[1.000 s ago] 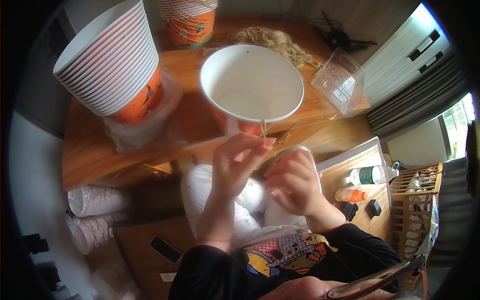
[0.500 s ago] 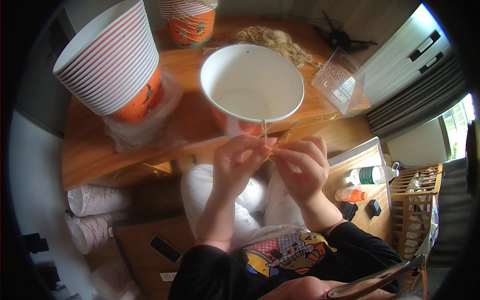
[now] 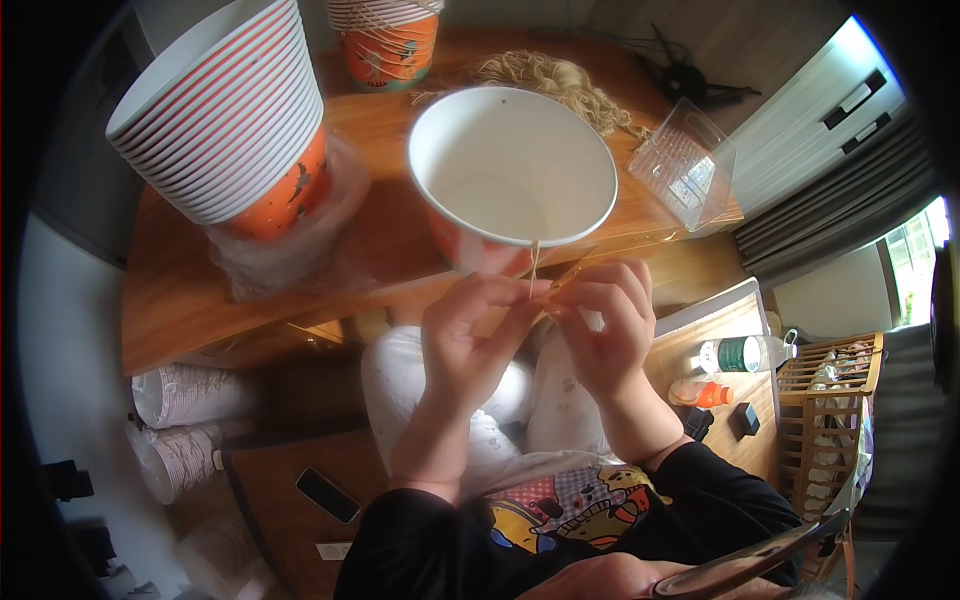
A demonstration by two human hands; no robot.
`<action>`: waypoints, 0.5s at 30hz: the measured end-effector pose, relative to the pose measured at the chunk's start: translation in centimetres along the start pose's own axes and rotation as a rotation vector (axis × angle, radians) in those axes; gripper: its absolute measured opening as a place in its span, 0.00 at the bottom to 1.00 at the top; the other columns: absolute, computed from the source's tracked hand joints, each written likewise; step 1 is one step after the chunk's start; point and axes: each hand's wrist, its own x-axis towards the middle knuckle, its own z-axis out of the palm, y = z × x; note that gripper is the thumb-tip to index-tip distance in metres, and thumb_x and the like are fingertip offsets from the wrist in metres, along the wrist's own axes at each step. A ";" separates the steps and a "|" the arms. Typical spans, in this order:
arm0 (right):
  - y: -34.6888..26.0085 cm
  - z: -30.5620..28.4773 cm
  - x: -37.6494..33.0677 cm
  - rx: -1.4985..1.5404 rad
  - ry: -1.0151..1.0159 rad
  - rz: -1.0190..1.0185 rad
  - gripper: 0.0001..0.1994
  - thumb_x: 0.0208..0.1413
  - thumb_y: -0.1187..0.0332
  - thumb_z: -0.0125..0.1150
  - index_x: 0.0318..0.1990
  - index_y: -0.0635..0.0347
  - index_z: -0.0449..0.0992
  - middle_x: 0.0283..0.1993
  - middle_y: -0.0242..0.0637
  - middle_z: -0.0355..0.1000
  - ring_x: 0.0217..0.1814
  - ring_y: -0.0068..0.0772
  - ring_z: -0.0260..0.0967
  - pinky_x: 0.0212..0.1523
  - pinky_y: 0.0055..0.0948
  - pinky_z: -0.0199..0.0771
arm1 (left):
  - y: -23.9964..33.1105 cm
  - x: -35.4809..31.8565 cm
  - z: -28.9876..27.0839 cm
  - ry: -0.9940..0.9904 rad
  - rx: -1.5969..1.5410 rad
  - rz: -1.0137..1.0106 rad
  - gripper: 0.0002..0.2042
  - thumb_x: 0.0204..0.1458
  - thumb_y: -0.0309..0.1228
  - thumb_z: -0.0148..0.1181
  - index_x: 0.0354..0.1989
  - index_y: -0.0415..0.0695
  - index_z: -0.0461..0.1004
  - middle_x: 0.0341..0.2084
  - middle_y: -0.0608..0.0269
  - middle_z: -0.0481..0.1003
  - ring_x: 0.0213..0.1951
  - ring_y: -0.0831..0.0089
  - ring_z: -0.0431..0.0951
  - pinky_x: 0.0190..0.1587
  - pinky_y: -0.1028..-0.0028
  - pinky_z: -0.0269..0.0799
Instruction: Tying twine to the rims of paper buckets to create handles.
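Note:
A large paper bucket (image 3: 512,165), white inside and orange outside, stands at the table's front edge with its mouth tipped toward me. A thin tan string (image 3: 536,262) hangs from its near rim. My left hand (image 3: 478,325) pinches this string just below the rim, thumb against forefinger. Close beside it, my right hand (image 3: 605,310) is closed in a pinch on the string too, and the fingertips of both hands nearly meet. The exact shape of the string between the fingers is too small to make out.
A tall stack of paper buckets (image 3: 230,130) stands left on the wooden table (image 3: 385,220), in crumpled plastic. Behind are a string-wrapped stack (image 3: 388,45), a string bundle (image 3: 560,85) and a clear plastic tray (image 3: 685,165). Bottles (image 3: 745,353) stand on a low surface at right.
The view has shifted slightly, so the bucket sits a little further right. Both hands keep their pinch on the string, with only small finger movements.

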 end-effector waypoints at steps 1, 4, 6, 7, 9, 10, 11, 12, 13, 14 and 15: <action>0.0 0.0 0.3 -0.003 0.000 -0.040 0.11 0.38 0.70 0.72 0.32 0.53 0.78 0.32 0.29 0.72 0.35 0.32 0.66 0.38 0.31 0.60 | 0.3 -0.1 -0.2 0.008 0.078 0.065 0.07 0.49 0.16 0.62 0.36 0.37 0.78 0.32 0.61 0.79 0.37 0.74 0.78 0.41 0.78 0.72; -0.4 0.0 1.3 0.000 -0.007 -0.101 0.11 0.38 0.69 0.72 0.33 0.51 0.79 0.32 0.27 0.72 0.36 0.31 0.66 0.39 0.30 0.60 | 1.1 0.1 -0.4 0.075 0.302 0.220 0.08 0.46 0.13 0.62 0.35 0.36 0.78 0.31 0.59 0.78 0.36 0.72 0.77 0.40 0.76 0.71; -0.4 0.0 1.8 -0.015 -0.014 -0.128 0.12 0.37 0.69 0.73 0.33 0.50 0.80 0.32 0.26 0.72 0.37 0.31 0.66 0.39 0.30 0.60 | 1.5 0.2 -0.5 0.131 0.448 0.309 0.09 0.44 0.13 0.63 0.34 0.37 0.79 0.30 0.59 0.78 0.35 0.69 0.77 0.39 0.75 0.71; -0.3 -0.1 2.0 -0.032 -0.014 -0.149 0.12 0.36 0.68 0.73 0.32 0.49 0.81 0.32 0.25 0.72 0.37 0.30 0.65 0.40 0.30 0.61 | 1.5 0.2 -0.4 0.171 0.528 0.355 0.09 0.43 0.13 0.64 0.33 0.37 0.79 0.29 0.59 0.78 0.34 0.68 0.77 0.39 0.73 0.71; -0.5 0.2 2.8 -0.023 -0.010 -0.176 0.11 0.35 0.67 0.74 0.31 0.48 0.82 0.32 0.24 0.71 0.38 0.30 0.64 0.40 0.29 0.61 | 2.1 0.2 -0.6 0.224 0.617 0.402 0.09 0.41 0.14 0.64 0.33 0.38 0.80 0.28 0.60 0.78 0.34 0.66 0.77 0.39 0.72 0.71; -0.6 0.3 3.1 -0.028 -0.002 -0.202 0.12 0.34 0.66 0.74 0.31 0.47 0.82 0.32 0.23 0.71 0.38 0.30 0.64 0.40 0.29 0.61 | 2.4 0.2 -0.6 0.246 0.662 0.426 0.10 0.40 0.14 0.65 0.32 0.39 0.80 0.28 0.61 0.78 0.34 0.66 0.76 0.39 0.71 0.71; -0.6 0.4 3.3 -0.034 0.007 -0.226 0.12 0.34 0.66 0.74 0.31 0.47 0.82 0.32 0.23 0.70 0.38 0.30 0.63 0.40 0.29 0.61 | 2.5 0.2 -0.6 0.267 0.706 0.449 0.10 0.39 0.15 0.65 0.32 0.39 0.80 0.28 0.61 0.78 0.34 0.65 0.76 0.39 0.70 0.71; -0.7 0.4 3.5 -0.038 -0.004 -0.232 0.13 0.34 0.64 0.74 0.32 0.45 0.83 0.32 0.22 0.70 0.39 0.29 0.62 0.40 0.29 0.61 | 2.5 0.3 -0.6 0.274 0.708 0.448 0.10 0.39 0.15 0.65 0.32 0.39 0.80 0.28 0.61 0.78 0.34 0.65 0.76 0.39 0.70 0.71; -0.7 0.5 3.8 -0.034 -0.008 -0.235 0.13 0.34 0.64 0.74 0.32 0.45 0.83 0.32 0.22 0.70 0.39 0.29 0.62 0.40 0.29 0.61 | 2.5 0.3 -0.7 0.282 0.725 0.470 0.10 0.38 0.15 0.65 0.32 0.40 0.80 0.28 0.62 0.78 0.33 0.65 0.76 0.39 0.70 0.71; -0.8 0.4 4.2 -0.046 -0.017 -0.256 0.13 0.34 0.64 0.74 0.33 0.45 0.83 0.33 0.22 0.70 0.39 0.29 0.62 0.40 0.29 0.61 | 2.6 0.4 -0.8 0.289 0.742 0.492 0.11 0.37 0.16 0.65 0.31 0.40 0.80 0.28 0.62 0.78 0.33 0.65 0.76 0.40 0.69 0.71; -0.9 0.4 4.4 -0.058 -0.025 -0.276 0.13 0.34 0.64 0.73 0.33 0.45 0.83 0.33 0.22 0.70 0.39 0.29 0.62 0.40 0.29 0.61 | 2.6 0.4 -0.9 0.294 0.745 0.492 0.11 0.37 0.16 0.65 0.31 0.40 0.80 0.28 0.62 0.78 0.33 0.65 0.76 0.40 0.69 0.71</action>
